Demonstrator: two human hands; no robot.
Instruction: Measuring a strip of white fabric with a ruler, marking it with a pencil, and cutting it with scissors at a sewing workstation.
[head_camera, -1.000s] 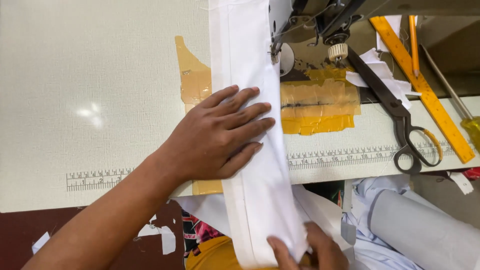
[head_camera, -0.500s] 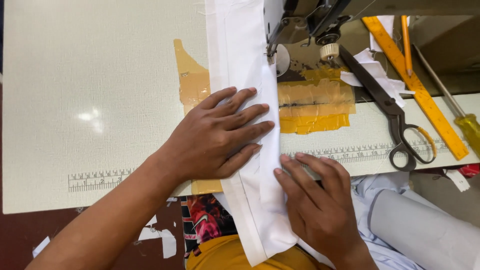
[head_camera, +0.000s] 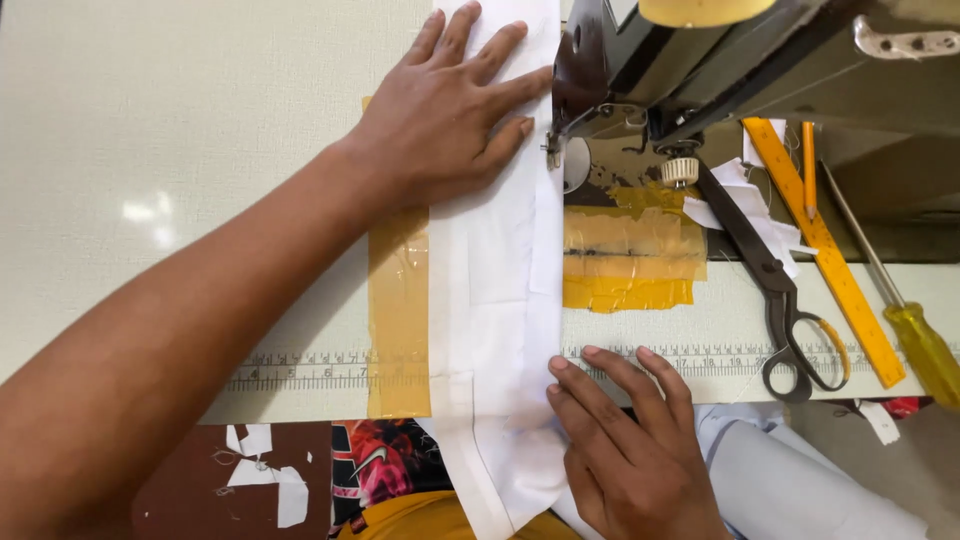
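I saw white fabric strip (head_camera: 500, 270) run lengthwise down worktop (head_camera: 150, 150) beside sewing machine (head_camera: 700, 60). Left hand (head_camera: 450, 110) lay flat, unclenched, on far end; right hand (head_camera: 625, 440) pressed flat at near edge.

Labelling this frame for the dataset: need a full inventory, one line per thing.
white fabric strip: 1, white, runs down the table centre to the needle
sewing machine: 1, dark, top right
yellow tape patch: 1, amber, right of fabric
tape strip: 1, amber, left of fabric
scissors: 1, black, right
ruler: 1, orange, beside scissors
screwdriver: 1, yellow handle, far right
table: 1, cream
left hand: flat on fabric, top
right hand: fingers on fabric, table edge
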